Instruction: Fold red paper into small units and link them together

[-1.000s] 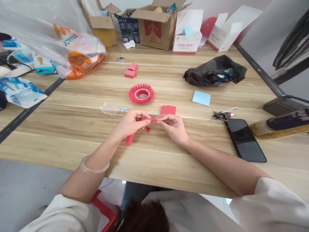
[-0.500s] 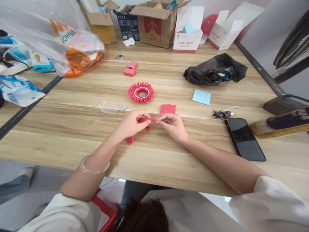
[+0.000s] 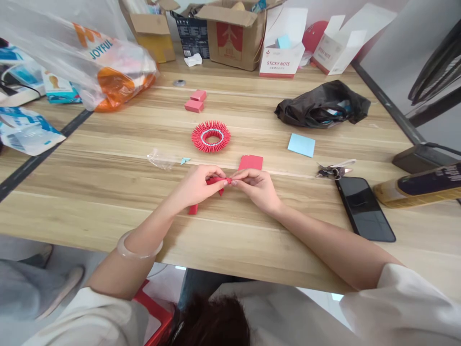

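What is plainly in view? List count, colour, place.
paper ring: 1, red, centre
folded paper: 1, red, front centre
paper stack: 1, red, centre right
small blocks: 2, red, centre back
sticky pad: 1, blue, right
paper scrap: 1, blue, centre left
printed bag: 1, clear, back left
black bag: 1, black, right
boxes: 5, mixed colours, back
phone: 1, black, right
keys: 1 bunch, grey, right
can: 1, gold, far right
table: 1, tan, beneath
left hand: 1, bare, front
right hand: 1, bare, front
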Demonstrator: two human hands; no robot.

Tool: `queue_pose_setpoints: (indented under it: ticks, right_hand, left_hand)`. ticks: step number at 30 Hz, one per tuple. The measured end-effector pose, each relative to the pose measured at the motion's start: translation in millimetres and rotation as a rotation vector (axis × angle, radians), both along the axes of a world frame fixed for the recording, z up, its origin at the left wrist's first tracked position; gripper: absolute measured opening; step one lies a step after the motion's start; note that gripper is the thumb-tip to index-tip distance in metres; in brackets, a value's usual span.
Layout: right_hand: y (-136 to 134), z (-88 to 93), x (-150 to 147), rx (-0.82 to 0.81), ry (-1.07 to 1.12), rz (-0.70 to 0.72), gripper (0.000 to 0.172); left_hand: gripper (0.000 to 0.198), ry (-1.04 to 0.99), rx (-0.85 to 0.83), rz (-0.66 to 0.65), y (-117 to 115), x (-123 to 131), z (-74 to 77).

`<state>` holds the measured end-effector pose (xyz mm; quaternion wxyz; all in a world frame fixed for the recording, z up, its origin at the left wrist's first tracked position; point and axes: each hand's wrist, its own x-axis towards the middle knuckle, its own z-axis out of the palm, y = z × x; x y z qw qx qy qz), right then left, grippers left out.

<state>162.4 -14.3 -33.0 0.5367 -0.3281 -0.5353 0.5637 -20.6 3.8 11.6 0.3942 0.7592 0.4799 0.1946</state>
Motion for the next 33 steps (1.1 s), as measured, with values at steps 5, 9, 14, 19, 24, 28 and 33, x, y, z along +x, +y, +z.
queue_pose_setpoints:
  ticks: [5,9,14,19,24,28,33]
  right_hand:
    - [0,-0.8,0,-0.01,-0.013,-0.016,0.006]
    - [1,-0.2,-1,-0.018,-0.008,-0.019,0.01]
    - [1,0.9,-1,-0.03,-0.019,-0.022,0.012]
    - [1,0.5,-1,-0.038,-0.027,-0.043,0.012]
    - [0,1.5,-1,-0.035,-0.036,-0.039,0.012]
    - [-1,1.8,-1,-0.042,-0.031,-0.04,0.012]
    - [-1,0.8,0,-0.047,-0.051,-0.038,0.013]
  left_hand:
    - [0.02,-0.065,-0.045,-0.009,1,1,-2.2]
    - [0.02,-0.112,-0.073,0.013,1,3,-4.0]
    - [0.021,-0.083,-0.01,-0.007,-1,3,-5.0]
    - [0.024,-0.01,0.055,-0.022,-1,4,0.9]
    - [0.029,0.03,0.051,-0.01,0,6,7.8]
    - [0.026,0.029,0.026,0.017,-1,6,6.9]
    - [0.027,0.032,0.023,0.012,-1,5,2.9]
